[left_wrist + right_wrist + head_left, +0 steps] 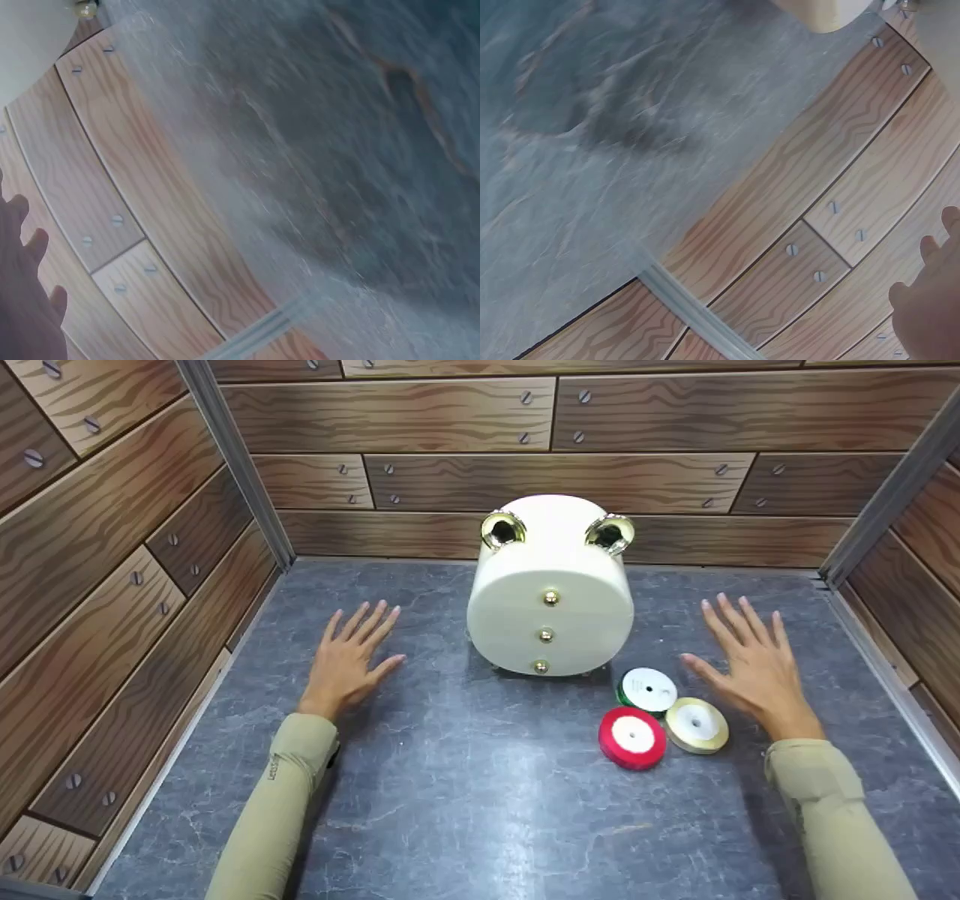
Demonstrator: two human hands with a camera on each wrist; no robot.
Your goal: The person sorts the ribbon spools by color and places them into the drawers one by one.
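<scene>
My left hand (347, 664) hovers over the left side of the table, palm down with fingers spread, holding nothing. On the right, my right hand (757, 679) is likewise spread and holds nothing; its thumb points toward three ribbon spools. Those are a green-edged spool with a white face (654, 688), a pale gold spool (709, 727) and a red spool (622, 750), lying flat close together. Between the hands, toward the back, stands a cream rounded box (525, 626) with three gold knobs down its front and two gold horn-shaped pieces on top. Only fingers show in the wrist views.
The grey marbled table (450, 810) is enclosed by wood-print panels at the back (450, 420), the left (97, 607) and the right. Metal strips (240, 457) run up the corners.
</scene>
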